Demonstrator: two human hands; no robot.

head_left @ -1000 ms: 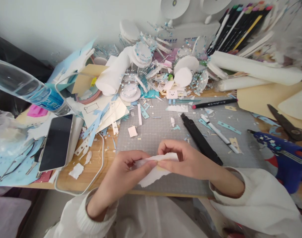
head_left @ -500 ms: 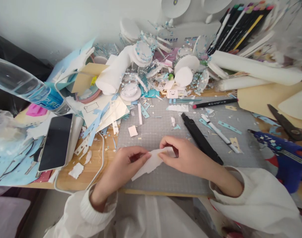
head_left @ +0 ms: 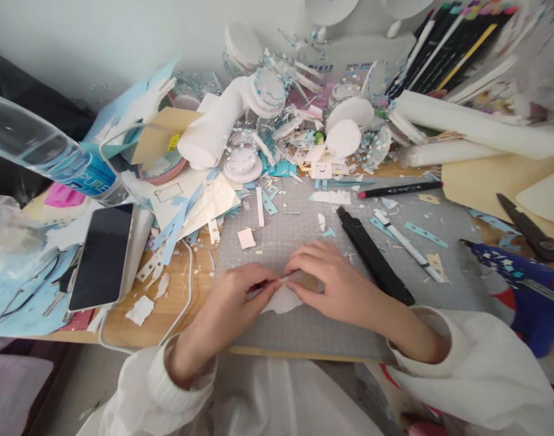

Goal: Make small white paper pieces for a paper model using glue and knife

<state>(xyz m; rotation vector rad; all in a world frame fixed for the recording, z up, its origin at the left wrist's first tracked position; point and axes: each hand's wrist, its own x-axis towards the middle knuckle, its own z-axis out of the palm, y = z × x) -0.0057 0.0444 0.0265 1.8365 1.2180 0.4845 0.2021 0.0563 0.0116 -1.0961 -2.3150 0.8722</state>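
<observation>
A piece of white paper [head_left: 283,301] is pinched between both hands above the near part of the grey cutting mat [head_left: 277,336]. My left hand [head_left: 243,303] grips its upper edge with thumb and fingertips. Close beside it, my right hand [head_left: 324,275] pinches the same edge, fingers bent over the top. Part of the paper is hidden behind the fingers. Beyond the hands lies a small pale pink paper square [head_left: 246,238]. To the right of my right hand rests a black utility knife [head_left: 374,254], and past it a white pen [head_left: 408,245].
A blue glue gun [head_left: 526,284] and scissors [head_left: 531,230] lie at right. On the left are a phone [head_left: 103,257], a tilted water bottle [head_left: 54,151] and a white cable [head_left: 189,272]. White rolls, discs and paper scraps crowd the back around a small smiling paper figure [head_left: 321,170].
My hands have drawn closer together along the paper's upper edge. The right hand's fingers now curl over it, and less of the paper shows.
</observation>
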